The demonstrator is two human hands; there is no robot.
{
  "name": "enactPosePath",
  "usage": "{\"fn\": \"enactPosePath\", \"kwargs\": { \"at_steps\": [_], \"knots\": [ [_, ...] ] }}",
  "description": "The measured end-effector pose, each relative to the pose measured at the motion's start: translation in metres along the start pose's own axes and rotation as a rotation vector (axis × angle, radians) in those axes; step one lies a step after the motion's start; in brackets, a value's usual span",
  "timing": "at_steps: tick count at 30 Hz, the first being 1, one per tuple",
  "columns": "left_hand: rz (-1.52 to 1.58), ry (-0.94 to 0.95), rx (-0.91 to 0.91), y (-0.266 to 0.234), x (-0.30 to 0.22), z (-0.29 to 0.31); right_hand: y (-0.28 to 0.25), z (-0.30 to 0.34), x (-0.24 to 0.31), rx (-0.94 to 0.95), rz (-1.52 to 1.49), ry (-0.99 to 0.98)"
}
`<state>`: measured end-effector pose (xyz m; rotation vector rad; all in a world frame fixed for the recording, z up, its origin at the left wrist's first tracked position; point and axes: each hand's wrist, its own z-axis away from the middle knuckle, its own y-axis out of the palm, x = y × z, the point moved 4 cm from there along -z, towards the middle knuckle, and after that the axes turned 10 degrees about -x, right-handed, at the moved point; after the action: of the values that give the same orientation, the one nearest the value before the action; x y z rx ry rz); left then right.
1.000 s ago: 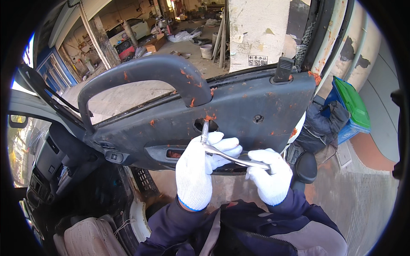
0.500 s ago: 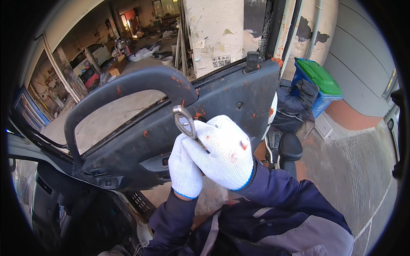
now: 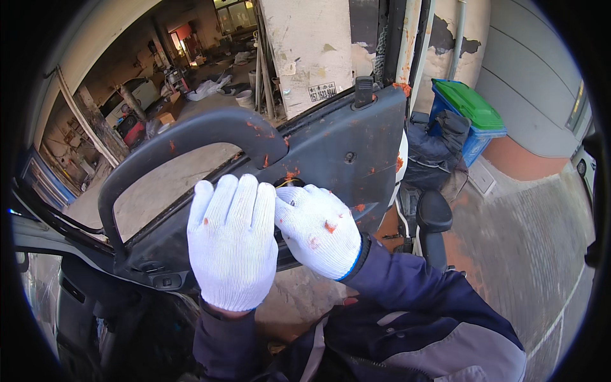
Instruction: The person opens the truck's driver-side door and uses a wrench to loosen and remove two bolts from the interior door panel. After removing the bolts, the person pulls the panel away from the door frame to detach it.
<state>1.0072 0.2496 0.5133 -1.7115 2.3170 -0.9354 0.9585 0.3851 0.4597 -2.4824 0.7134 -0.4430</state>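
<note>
A dark grey vehicle door panel [image 3: 318,149], flecked with orange-red bits, stands open before me. My left hand [image 3: 232,245], in a white knit glove, is spread flat with its fingers stretched out and its back facing up, over the lower part of the panel. Beside it, my right hand [image 3: 324,232] is closed near a small round opening [image 3: 289,182] in the panel, where a thin yellow line shows. The same kind of glove covers it, with orange-red specks on the back. Whatever its fingers hold is hidden.
A thick curved grab handle [image 3: 184,130] arches from the panel. At right stand a blue bin with a green lid [image 3: 471,105], a black bag [image 3: 439,140] and a black mirror-shaped part [image 3: 435,213]. A cluttered workshop [image 3: 191,70] lies beyond.
My left hand has come away from my right, opening out flat and shifting left. The shiny oval metal piece that stuck up from my hands no longer shows. The view has shifted slightly.
</note>
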Motion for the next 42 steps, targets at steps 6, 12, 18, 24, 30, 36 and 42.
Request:
{"fn": "enactPosePath", "kwargs": {
  "at_steps": [6,12,18,24,30,36,42],
  "knots": [
    [0.078,-0.288,0.097,0.034,-0.012,0.038,-0.002,0.01,-0.011,-0.162,-0.202,0.055],
    [0.426,-0.513,-0.067,0.067,-0.04,0.07,-0.009,0.045,-0.019,-0.313,-0.315,0.416],
    [0.806,-0.67,-0.059,0.068,-0.054,0.073,-0.015,0.052,-0.029,-0.224,-0.287,0.318],
    [0.609,-0.463,0.071,0.066,-0.041,0.062,-0.021,0.04,-0.021,-0.11,-0.182,0.38],
    [0.617,-0.331,0.173,0.063,-0.029,0.062,-0.019,0.029,-0.013,-0.054,-0.045,0.301],
    [0.628,-0.225,-0.077,0.075,-0.02,0.062,-0.017,0.031,-0.006,-0.08,0.016,0.304],
    [0.577,-0.142,-0.051,0.092,-0.02,0.068,-0.021,0.023,-0.005,-0.041,0.12,0.26]
  ]
}}
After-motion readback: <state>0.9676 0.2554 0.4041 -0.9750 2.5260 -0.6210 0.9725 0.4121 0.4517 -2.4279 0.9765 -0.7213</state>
